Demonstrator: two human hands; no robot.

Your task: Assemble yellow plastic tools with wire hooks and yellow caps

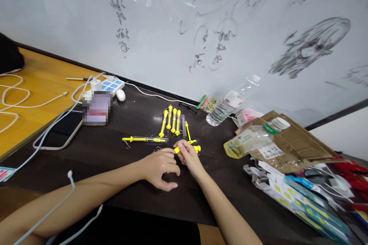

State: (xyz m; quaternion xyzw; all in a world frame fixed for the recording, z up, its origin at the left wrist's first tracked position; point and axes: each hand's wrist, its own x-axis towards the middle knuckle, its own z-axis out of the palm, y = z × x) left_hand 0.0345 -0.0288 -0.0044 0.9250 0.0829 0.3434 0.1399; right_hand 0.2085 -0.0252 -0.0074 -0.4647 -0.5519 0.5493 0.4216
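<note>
My right hand (188, 157) pinches a small yellow plastic piece (176, 149) between thumb and fingers. My left hand (162, 166) is beside it, thumb apart from the curved fingers, its fingertips close to that piece; whether they touch it I cannot tell. Beyond the hands stand several assembled yellow tubular spring scales (169, 118) laid side by side, with metal hooks. A clear tube (183, 125) and a thin yellow rod (188, 131) lie to their right. Left of them, a spring scale with its yellow insert partly in a clear tube (145, 139) lies crosswise. Another yellow part (197, 148) shows behind my right hand.
On the left are a phone (98, 109), a dark phone (61, 130), a power strip (112, 85) and white cables. To the right are a water bottle (225, 107), a yellowish drink bottle (250, 141), brown packaging (299, 138) and an opened box (304, 203). A whiteboard (155, 46) rises behind.
</note>
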